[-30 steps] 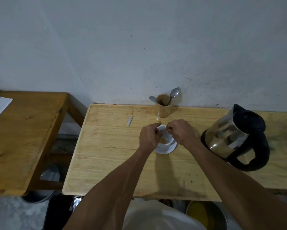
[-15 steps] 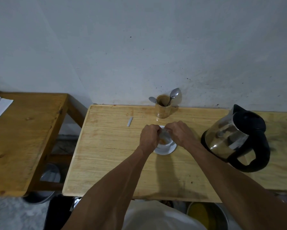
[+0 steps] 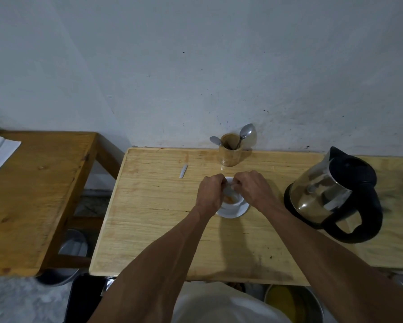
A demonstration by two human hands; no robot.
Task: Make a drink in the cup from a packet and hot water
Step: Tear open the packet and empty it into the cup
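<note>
While the white cup [image 3: 233, 199] sits on its saucer [image 3: 239, 212] at the middle of the light wooden table [image 3: 149, 217], with brownish powder in its bottom, both hands meet just above its rim. The left hand [image 3: 211, 194] and the right hand [image 3: 251, 188] each pinch an end of a small pale packet [image 3: 229, 185], fingers curled tight around it. A steel kettle [image 3: 331, 194] stands to the right, well apart from the cup, and a torn strip [image 3: 183, 171] lies to the left near a wooden spoon holder [image 3: 229, 153].

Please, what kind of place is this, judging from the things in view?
Probably a simple home kitchen or tea corner. A plain wooden table against a bare wall holds an electric kettle, a wooden holder with spoons, and a cup on a saucer.
</note>
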